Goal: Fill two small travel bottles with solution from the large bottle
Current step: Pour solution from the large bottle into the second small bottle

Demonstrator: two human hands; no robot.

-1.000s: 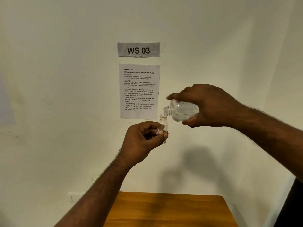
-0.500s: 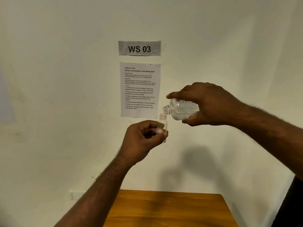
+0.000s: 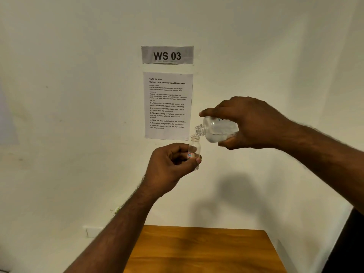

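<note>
My left hand [image 3: 170, 166] holds a small clear travel bottle [image 3: 194, 148] upright in mid-air, uncapped, with a red and blue label near my thumb. My right hand [image 3: 250, 123] grips the large clear bottle [image 3: 216, 131], tipped almost on its side with its open threaded neck pointing left. That neck sits just above and touching the rim of the small bottle. Clear liquid lies along the lower side of the large bottle. A second travel bottle and the caps are not in view.
A wooden table [image 3: 204, 251] lies below the hands, only its far part showing. On the white wall behind hang a "WS 03" sign [image 3: 167, 55] and a printed instruction sheet [image 3: 168, 106]. A dark edge [image 3: 350, 243] stands at the lower right.
The large bottle's neck has dipped slightly lower onto the small bottle's mouth. Both hands have stayed in nearly the same place.
</note>
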